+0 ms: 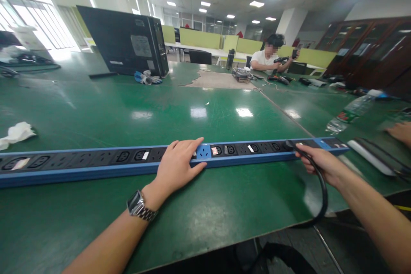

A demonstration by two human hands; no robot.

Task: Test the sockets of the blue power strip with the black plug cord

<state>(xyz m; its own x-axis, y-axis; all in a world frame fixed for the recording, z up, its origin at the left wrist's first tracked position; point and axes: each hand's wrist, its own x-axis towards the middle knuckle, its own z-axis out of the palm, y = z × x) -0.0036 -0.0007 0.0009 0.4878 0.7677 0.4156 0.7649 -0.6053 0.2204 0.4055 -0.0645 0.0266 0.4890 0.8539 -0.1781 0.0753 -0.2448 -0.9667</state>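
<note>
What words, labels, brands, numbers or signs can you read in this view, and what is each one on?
No text is legible.
Long blue-and-black power strip: small white stickers, too small to read.
Black, box-shaped computer case: pale rectangular label, too blurred to read.
Clear plastic bottle: green-and-red label, too blurred to read.
Silver-banded wristwatch: no readable text.

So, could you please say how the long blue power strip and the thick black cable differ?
The long blue power strip runs straight, while the thick black cable curves. The strip lies beneath the left hand; the cable is held in the right hand. The strip combines blue and black; the cable looks plain black. Both have black surfaces.
</note>
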